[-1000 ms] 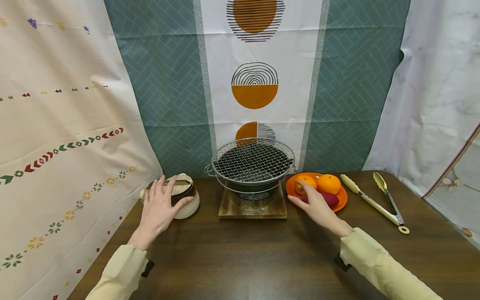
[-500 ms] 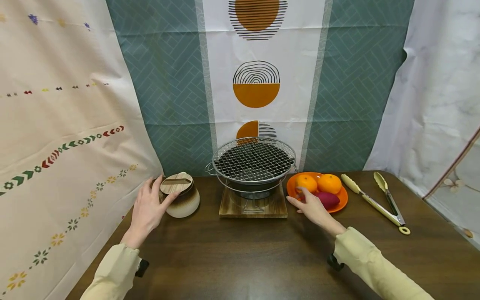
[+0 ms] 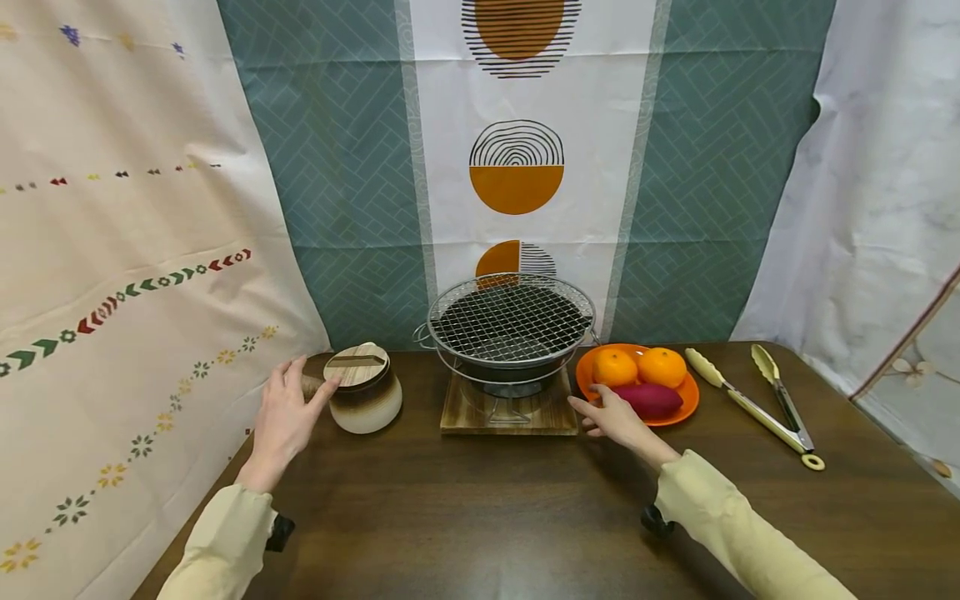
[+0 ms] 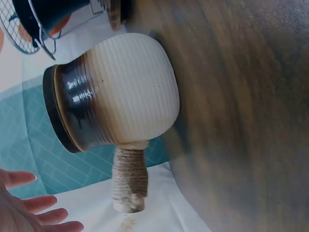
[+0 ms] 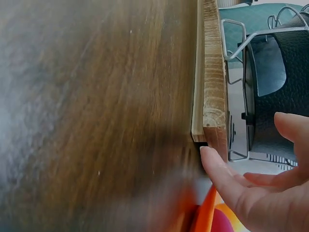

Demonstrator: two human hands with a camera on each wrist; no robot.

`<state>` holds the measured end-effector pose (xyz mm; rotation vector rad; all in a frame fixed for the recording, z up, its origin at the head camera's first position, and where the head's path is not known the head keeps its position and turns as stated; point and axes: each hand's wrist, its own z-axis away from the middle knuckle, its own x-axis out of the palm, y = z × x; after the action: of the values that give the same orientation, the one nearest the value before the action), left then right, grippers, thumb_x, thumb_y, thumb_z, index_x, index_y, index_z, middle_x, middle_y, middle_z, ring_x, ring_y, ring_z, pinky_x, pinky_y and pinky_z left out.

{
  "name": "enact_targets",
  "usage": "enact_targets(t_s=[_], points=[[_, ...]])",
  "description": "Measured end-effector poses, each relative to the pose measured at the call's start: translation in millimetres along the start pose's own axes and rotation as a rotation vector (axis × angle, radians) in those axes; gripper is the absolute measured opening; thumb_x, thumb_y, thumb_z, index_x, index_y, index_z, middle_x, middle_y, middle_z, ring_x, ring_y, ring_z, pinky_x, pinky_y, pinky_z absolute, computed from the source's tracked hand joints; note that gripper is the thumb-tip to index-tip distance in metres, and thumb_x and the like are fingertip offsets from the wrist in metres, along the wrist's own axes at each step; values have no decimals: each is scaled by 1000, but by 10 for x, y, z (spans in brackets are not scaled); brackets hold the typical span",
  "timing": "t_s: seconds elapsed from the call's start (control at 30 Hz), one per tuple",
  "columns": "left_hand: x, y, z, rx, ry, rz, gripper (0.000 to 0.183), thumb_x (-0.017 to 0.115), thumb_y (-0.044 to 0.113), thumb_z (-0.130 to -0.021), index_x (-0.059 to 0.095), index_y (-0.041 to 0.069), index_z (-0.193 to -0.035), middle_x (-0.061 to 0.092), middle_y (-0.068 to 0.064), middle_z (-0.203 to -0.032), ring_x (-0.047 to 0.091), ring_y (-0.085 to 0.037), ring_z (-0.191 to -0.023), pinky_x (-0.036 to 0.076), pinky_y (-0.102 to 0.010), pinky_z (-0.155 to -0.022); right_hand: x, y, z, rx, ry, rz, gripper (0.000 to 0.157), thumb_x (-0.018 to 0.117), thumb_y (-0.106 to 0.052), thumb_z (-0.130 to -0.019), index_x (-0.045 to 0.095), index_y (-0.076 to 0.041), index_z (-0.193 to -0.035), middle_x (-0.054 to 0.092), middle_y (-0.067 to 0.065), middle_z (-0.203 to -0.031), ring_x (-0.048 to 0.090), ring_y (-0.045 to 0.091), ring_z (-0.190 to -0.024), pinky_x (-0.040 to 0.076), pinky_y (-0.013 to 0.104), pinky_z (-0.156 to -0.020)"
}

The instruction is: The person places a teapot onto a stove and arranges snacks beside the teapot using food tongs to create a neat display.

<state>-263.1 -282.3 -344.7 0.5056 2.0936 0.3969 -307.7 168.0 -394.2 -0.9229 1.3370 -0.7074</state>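
Observation:
My left hand [image 3: 279,423] is beside a small cream and brown pot [image 3: 367,407] with a wooden lid [image 3: 357,364], its thumb overlapping the lid's left edge in the head view. From the left wrist, spread fingers [image 4: 41,204] show apart from the pot's twine-wrapped handle [image 4: 130,176]. My right hand [image 3: 618,423], holding nothing, has its fingertips at the right corner of a wooden board [image 3: 461,419]. That board bears a round tabletop grill [image 3: 513,321] with a wire mesh top. In the right wrist view, one finger [image 5: 219,171] is right at the board's corner.
Behind my right hand, an orange plate [image 3: 692,398] carries two oranges [image 3: 663,367] and a purple sweet potato [image 3: 651,401]. Spread tongs [image 3: 759,417] with cream tips lie at the right. Patterned cloths [image 3: 352,167] hang behind and beside the brown table [image 3: 480,508].
My left hand has shifted left and down, uncovering the pot's lid in the head view. My right hand has drifted left and down from over the plate toward the board's corner.

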Motion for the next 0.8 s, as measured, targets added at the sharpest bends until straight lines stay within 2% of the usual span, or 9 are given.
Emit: enact_targets(t_s=[0.2, 0.53, 0.8], points=[[-16, -84, 8, -81, 8, 52, 69, 51, 46, -89, 31, -1, -135, 28, -30, -129, 26, -50, -115, 24, -60, -89, 30, 10, -32, 40, -19, -12, 73, 54, -34, -91, 21, 15, -133, 52, 30, -111, 61, 29, -81, 52, 34, -64], [24, -213, -8, -194, -11, 129, 77, 47, 49, -90, 24, -6, -138, 24, -32, -132, 20, -46, -121, 20, -58, -95, 72, 29, -105, 75, -20, -41, 71, 54, -31, -92, 22, 19, -131, 55, 28, -104, 61, 28, -79, 53, 33, -63], [68, -297, -24, -297, -46, 182, 81, 44, 53, -89, 18, -7, -139, 20, -34, -132, 17, -45, -123, 18, -55, -97, 102, 69, -138, 99, -37, -128, 52, 55, -26, -92, 43, 19, -114, 59, 21, -88, 62, 28, -74, 53, 36, -62]])
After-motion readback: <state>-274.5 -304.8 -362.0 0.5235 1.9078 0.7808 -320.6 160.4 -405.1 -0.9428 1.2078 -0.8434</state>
